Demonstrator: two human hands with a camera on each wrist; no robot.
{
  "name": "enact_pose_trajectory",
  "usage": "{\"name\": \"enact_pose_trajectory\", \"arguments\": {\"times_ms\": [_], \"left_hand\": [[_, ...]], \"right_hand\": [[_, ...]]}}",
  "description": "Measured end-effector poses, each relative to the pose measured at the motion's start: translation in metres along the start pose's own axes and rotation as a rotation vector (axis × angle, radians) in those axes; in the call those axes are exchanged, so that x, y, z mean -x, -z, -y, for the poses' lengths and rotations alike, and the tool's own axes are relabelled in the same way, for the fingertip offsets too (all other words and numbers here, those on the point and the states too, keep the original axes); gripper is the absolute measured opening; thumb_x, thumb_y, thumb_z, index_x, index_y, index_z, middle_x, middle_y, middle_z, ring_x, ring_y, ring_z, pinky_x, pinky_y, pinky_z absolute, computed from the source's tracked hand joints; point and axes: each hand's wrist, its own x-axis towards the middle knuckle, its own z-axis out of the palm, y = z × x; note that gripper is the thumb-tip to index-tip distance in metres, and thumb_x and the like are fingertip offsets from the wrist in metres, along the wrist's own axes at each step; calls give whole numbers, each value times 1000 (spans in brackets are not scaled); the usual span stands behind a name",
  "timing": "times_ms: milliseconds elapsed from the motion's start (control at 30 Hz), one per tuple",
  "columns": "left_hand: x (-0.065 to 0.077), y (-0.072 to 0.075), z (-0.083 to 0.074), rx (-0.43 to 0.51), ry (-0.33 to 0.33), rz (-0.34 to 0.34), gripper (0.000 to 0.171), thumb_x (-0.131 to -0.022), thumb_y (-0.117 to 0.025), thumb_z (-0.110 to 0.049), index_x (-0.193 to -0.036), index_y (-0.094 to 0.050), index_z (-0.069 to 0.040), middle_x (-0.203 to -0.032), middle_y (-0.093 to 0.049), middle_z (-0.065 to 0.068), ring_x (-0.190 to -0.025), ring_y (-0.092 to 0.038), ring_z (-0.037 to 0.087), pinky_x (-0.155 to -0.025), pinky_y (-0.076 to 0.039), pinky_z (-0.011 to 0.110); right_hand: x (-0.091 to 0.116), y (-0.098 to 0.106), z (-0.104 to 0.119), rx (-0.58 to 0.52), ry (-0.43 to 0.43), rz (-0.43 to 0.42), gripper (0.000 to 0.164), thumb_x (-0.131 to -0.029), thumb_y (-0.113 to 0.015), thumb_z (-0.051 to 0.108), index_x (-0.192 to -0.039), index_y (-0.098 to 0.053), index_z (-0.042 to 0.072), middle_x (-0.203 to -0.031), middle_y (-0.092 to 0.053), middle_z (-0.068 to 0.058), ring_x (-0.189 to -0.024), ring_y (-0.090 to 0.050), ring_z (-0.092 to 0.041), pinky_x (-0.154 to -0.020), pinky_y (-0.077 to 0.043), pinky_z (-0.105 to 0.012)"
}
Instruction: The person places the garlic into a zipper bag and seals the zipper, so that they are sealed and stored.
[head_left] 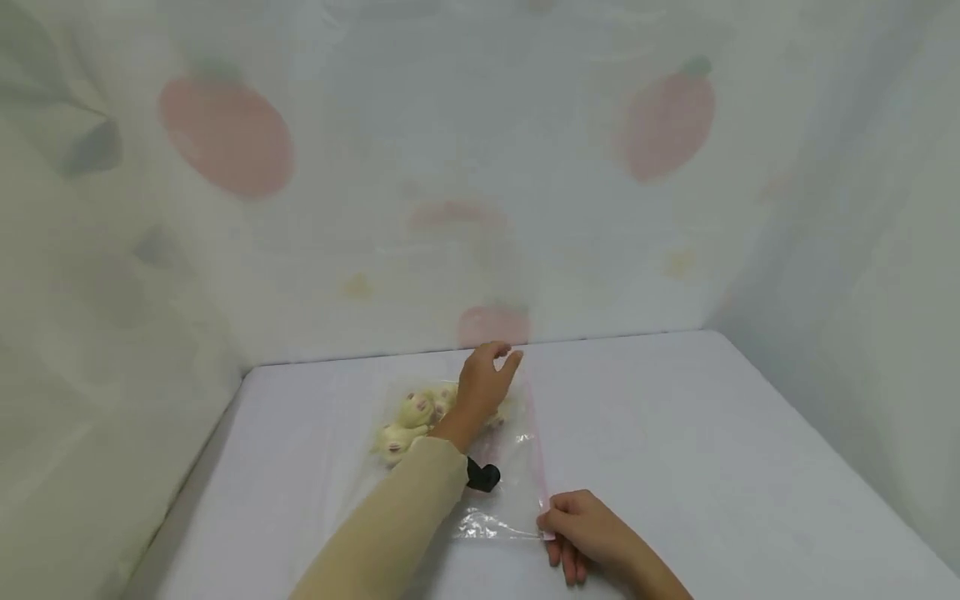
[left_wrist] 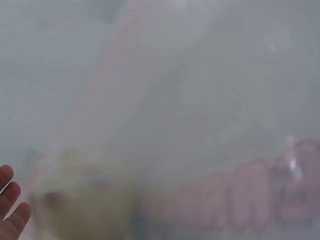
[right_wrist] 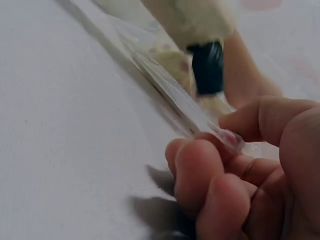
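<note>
A clear plastic zip bag with a pink edge lies on the white table, with several cream-coloured round pieces with pinkish marks inside; their kind is unclear. My right hand pinches the bag's near right corner between thumb and forefinger, other fingers curled below. My left hand reaches across the bag above its far right corner, thumb and fingers apart with nothing seen between them. In the left wrist view, left fingertips show beside the blurred bag, which carries pink printing.
The white table meets a pale curtain printed with red fruit at the back. More curtain hangs at the left and right sides. A black wrist camera is worn at the left sleeve.
</note>
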Motion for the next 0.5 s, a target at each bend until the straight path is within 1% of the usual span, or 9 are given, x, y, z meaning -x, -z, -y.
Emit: {"name": "enact_pose_trajectory", "arguments": {"times_ms": [33,100,133,200,233,300,367,433,500], "left_hand": [[0,6,-3,58,-1,-14,43,-98,-53,-50,-126,-62,-18,-125,-62,-2,-120,-56,19,-99,-47,42],[0,21,-7,132,8,-26,41,-98,-55,-48,-129,-60,-21,-133,-59,-3,-131,-50,20,-107,-42,45],[1,31,-7,148,16,-27,40,-98,-56,-46,-130,-60,-21,-135,-57,-2,-133,-47,21,-109,-40,46],[6,53,-1,149,32,-33,38,-98,-58,-42,-130,-60,-22,-139,-55,0,-136,-44,25,-111,-37,49],[10,65,4,145,51,-36,37,-98,-59,-40,-130,-60,-21,-140,-54,1,-138,-42,26,-112,-35,50],[19,87,21,121,90,-44,37,-98,-60,-36,-131,-60,-19,-142,-51,4,-138,-41,29,-112,-34,52],[31,107,41,93,130,-63,37,-97,-61,-33,-131,-60,-15,-141,-53,8,-134,-45,31,-109,-37,52],[44,121,61,76,193,-66,38,-97,-62,-30,-130,-60,-11,-137,-56,11,-127,-51,31,-103,-43,49],[56,129,79,72,266,-30,39,-97,-62,-29,-130,-59,-8,-131,-60,13,-117,-58,29,-93,-49,43]], "right_hand": [[0,3,-1,2,3,-12,23,-92,-58,19,-78,-58,1,-59,-63,-5,-36,-54,-9,-36,-43,-23],[-1,9,-2,2,7,-44,25,-94,-58,21,-83,-57,-1,-62,-64,-6,-36,-55,-11,-36,-44,-24],[-1,13,-2,2,11,-63,26,-95,-59,23,-85,-57,-1,-62,-64,-7,-36,-55,-11,-36,-44,-25],[0,21,-3,11,19,-111,30,-96,-59,27,-90,-58,-2,-61,-63,-7,-36,-56,-11,-36,-44,-25],[0,25,-3,9,16,-138,31,-96,-60,29,-93,-59,-2,-61,-63,-7,-36,-56,-11,-36,-44,-25],[-1,32,-3,-2,12,-191,34,-97,-60,31,-101,-61,-2,-61,-62,-7,-37,-56,-11,-37,-44,-25],[-3,39,-3,-15,-1,-240,38,-96,-61,32,-108,-61,-4,-64,-61,-6,-39,-56,-11,-38,-45,-25],[-6,46,-2,-20,-15,-286,41,-96,-61,33,-114,-61,-4,-67,-61,-6,-40,-57,-11,-38,-45,-25],[-11,52,0,-4,-35,-334,41,-96,-60,32,-117,-61,-3,-69,-62,-7,-41,-57,-12,-39,-46,-26]]}}
